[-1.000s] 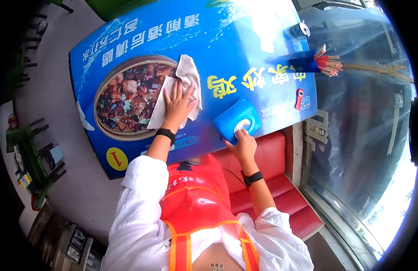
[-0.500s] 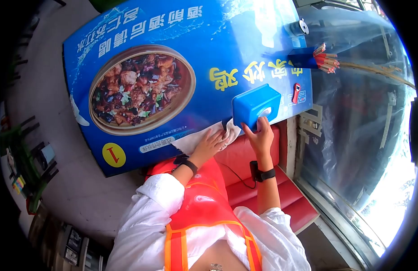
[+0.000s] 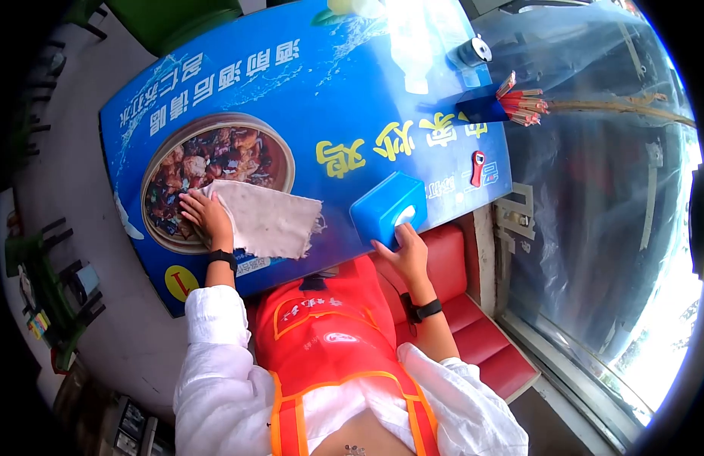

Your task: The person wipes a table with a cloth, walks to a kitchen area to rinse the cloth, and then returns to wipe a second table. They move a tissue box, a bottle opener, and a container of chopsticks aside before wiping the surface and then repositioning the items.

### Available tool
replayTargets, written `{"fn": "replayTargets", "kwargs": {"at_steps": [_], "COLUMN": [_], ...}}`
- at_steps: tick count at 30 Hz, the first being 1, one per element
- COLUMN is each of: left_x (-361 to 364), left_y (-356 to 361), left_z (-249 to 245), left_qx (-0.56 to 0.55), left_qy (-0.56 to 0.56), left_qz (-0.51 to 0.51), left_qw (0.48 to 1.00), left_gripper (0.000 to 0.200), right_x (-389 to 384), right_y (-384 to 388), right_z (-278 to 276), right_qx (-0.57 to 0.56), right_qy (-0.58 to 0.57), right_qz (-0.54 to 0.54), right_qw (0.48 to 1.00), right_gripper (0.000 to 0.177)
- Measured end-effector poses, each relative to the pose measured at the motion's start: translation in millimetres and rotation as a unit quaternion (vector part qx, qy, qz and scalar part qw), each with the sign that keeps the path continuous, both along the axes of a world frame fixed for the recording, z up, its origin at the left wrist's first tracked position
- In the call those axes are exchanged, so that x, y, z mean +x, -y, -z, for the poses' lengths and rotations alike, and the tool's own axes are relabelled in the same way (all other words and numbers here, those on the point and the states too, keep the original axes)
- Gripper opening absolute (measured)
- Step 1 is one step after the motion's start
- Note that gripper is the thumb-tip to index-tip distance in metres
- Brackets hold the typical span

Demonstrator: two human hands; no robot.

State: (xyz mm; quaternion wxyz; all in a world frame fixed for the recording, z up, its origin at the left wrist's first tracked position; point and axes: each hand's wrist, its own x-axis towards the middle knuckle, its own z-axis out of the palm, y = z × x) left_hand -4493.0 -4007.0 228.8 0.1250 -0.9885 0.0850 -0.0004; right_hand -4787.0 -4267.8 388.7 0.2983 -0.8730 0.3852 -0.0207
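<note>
On the printed table, a pale cloth [image 3: 274, 220] with a frayed right edge lies across part of the food picture. My left hand [image 3: 208, 219] lies flat on the cloth's left end, its fingers stretched past the edge. A blue tissue box [image 3: 376, 213] stands near the table's front edge, white tissue showing in its oval opening. My right hand [image 3: 404, 254] grips the near side of this box, thumb to the left and fingers by the opening. The palm's underside is hidden in both hands.
The blue tabletop [image 3: 238, 87] carries a red bottle opener [image 3: 477, 168], a holder of red-tipped chopsticks [image 3: 485, 111] and a metal can [image 3: 474, 52]. A red bench [image 3: 473, 327] is at right front, beside a plastic-covered window [image 3: 587, 205]. Green chairs [image 3: 166, 19] stand beyond the table.
My left hand has swept left with the cloth, which is now spread over the food picture instead of bunched by the box. The box and right hand appear lower left, as the view shifted.
</note>
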Motion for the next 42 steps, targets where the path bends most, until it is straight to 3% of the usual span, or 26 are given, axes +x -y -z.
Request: {"fn": "replayTargets", "kwargs": {"at_steps": [2, 3, 7, 10, 14, 17, 20, 22, 27, 28, 31, 33, 35, 37, 39, 42], "left_x": [8, 9, 21, 26, 11, -31, -97, -141, -191, -186, -165, -137, -100, -60, -24, -17], "left_y": [42, 65, 178, 281, 392, 447, 444, 419, 357, 349, 330, 334, 346, 363, 377, 387], "left_z": [11, 12, 22, 20, 3, -3, -27, -35, -50, -53, -48, -39, -29, -20, -9, -6], "left_qx": [-0.121, -0.106, -0.140, -0.160, -0.189, -0.246, -0.310, -0.320, -0.266, -0.265, -0.214, -0.145, -0.178, -0.173, -0.178, -0.190], "left_qy": [-0.012, -0.004, 0.065, 0.088, 0.057, 0.003, -0.089, -0.152, -0.271, -0.268, -0.204, -0.142, -0.063, -0.019, 0.008, 0.025], "left_qz": [-0.157, -0.154, -0.012, 0.055, 0.178, 0.300, 0.415, 0.439, 0.415, 0.416, 0.319, 0.275, 0.189, 0.135, 0.143, 0.162], "left_qw": [0.980, 0.982, 0.988, 0.982, 0.964, 0.921, 0.851, 0.825, 0.826, 0.827, 0.901, 0.940, 0.964, 0.975, 0.973, 0.968], "left_gripper": [0.067, 0.067, 0.064, 0.060, 0.058, 0.059, 0.063, 0.068, 0.067, 0.067, 0.072, 0.063, 0.054, 0.053, 0.054, 0.054], "right_x": [-22, -31, -58, -66, -70, -77, -83, -85, -68, -61, -41, -28, -14, 3, 20, 57], "right_y": [25, 38, 103, 156, 195, 217, 231, 239, 249, 251, 253, 252, 253, 257, 261, 265], "right_z": [2, 3, 7, 6, 4, 10, 13, 13, 11, 12, 18, 20, 19, 27, 35, 39], "right_qx": [0.010, 0.015, 0.040, 0.076, 0.071, 0.089, 0.086, 0.085, 0.078, 0.051, 0.040, 0.051, 0.064, 0.044, 0.016, -0.020], "right_qy": [-0.003, -0.010, -0.026, 0.028, 0.036, 0.051, 0.071, 0.056, 0.068, 0.072, 0.087, 0.085, 0.082, 0.100, 0.129, 0.143], "right_qz": [0.006, 0.022, 0.018, -0.008, -0.058, -0.095, -0.142, -0.181, -0.200, -0.212, -0.213, -0.211, -0.220, -0.229, -0.230, -0.142], "right_qw": [1.000, 1.000, 0.999, 0.997, 0.995, 0.990, 0.983, 0.978, 0.974, 0.973, 0.972, 0.972, 0.970, 0.967, 0.965, 0.979], "right_gripper": [0.040, 0.040, 0.041, 0.043, 0.044, 0.044, 0.043, 0.043, 0.043, 0.042, 0.041, 0.042, 0.043, 0.042, 0.039, 0.039]}}
